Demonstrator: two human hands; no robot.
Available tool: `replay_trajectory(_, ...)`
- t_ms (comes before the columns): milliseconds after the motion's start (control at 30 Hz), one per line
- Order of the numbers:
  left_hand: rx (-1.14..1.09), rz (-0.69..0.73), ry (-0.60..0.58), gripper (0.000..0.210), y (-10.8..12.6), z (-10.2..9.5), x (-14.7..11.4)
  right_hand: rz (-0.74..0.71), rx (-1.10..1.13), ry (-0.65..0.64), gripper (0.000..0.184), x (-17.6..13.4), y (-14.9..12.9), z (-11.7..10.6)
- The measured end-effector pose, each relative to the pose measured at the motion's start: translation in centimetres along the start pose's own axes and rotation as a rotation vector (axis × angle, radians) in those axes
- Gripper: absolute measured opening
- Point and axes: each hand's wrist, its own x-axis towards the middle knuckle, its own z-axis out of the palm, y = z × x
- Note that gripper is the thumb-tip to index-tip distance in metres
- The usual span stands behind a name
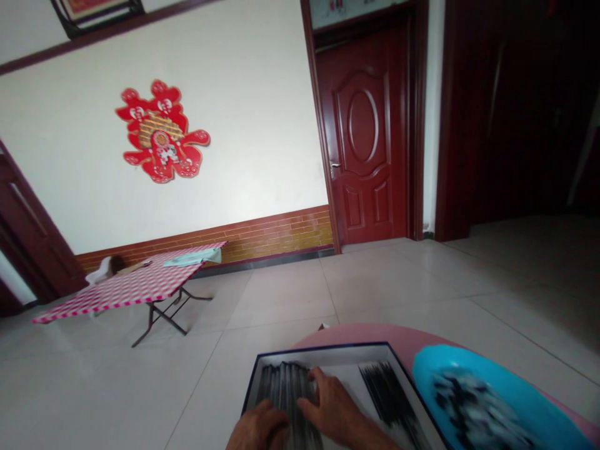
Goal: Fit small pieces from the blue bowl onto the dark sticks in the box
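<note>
A shallow box (344, 357) with a dark rim and pale inside sits before me at the bottom of the head view. Its left part holds a row of long, thin, dark pieces in what looks like clear wrapping (285, 381); their exact kind is unclear. My left hand (262, 425) rests over the near left of this row, fingers curled; anything between them is hidden. My right hand (335, 406) lies at the row's right edge, thumb and index finger apart and touching it. To the right in the box lies a bunch of thin black sticks with pointed ends (387, 390).
The box stands on a pink round table (375, 332). Beside it, a blue basin (435, 356) contains blurred black and whitish pieces. Farther off are a folding table with a red checked cloth (135, 281), a tiled floor (276, 300) and a red door (363, 137).
</note>
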Motion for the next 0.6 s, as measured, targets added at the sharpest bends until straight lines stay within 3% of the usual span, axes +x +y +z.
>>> replay_trajectory(100, 0.144, -0.136, 0.030, 0.027, 0.3, -0.5, 1.8, 0.040, -0.028, 0.004, 0.043, 0.0, -0.1, 0.4)
replay_trajectory(200, 0.254, -0.237, 0.030, 0.032, -0.1, 0.3, 3.6, 0.051, -0.059, -0.003, 0.044, 0.1, 0.1, 0.7)
replay_trajectory(367, 0.333, -0.242, -0.015, 0.033, -0.4, 1.5, 4.9, 0.103, -0.127, 0.007, 0.046, 0.3, 0.5, 1.2)
replay_trajectory(600, 0.304, -0.237, -0.058, 0.031, 1.6, 1.7, 5.8, 0.141, -0.164, 0.020, 0.041, 0.3, 0.3, 0.4)
